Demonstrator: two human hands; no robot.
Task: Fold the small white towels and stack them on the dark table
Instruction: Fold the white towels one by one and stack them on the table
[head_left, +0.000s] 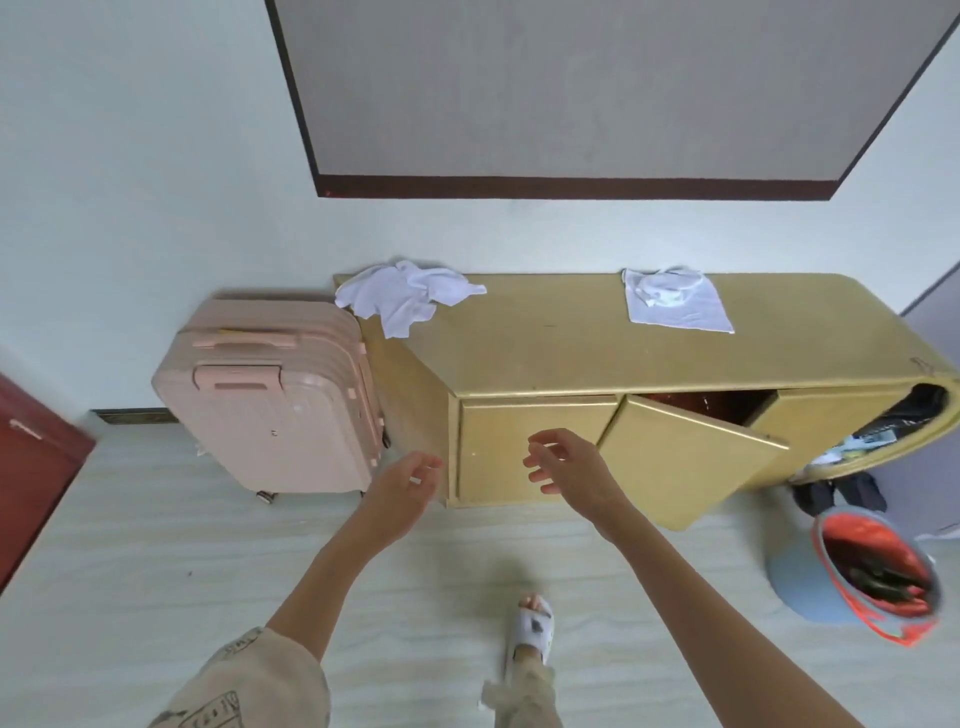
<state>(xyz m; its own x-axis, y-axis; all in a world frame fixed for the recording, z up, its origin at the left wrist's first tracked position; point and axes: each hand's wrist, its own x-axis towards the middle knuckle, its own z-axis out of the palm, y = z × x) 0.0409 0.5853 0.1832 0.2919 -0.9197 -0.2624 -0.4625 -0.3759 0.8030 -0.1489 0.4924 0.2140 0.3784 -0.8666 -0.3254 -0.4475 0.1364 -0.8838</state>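
- Fingers (540, 457) of right hand (566, 467) loosely spread, holding nothing; left hand (405, 480) likewise half-curled and empty.
- Cabinet (545, 358), yellow: one door (685, 457) ajar at right front, narrowing approach there; pink suitcase (270, 395) just beside left end.
- Crumpled towels (405, 299), white, at far-left corner, one overhanging the edge.
- Flat towel (680, 306), far right, with a bunched one on it; none folded or stacked by appearance. Bare top between them.

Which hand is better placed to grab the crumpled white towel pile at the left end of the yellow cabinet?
Probably the left hand: it hangs open nearer the crumpled white towel pile, while the right hand is further along the yellow cabinet.
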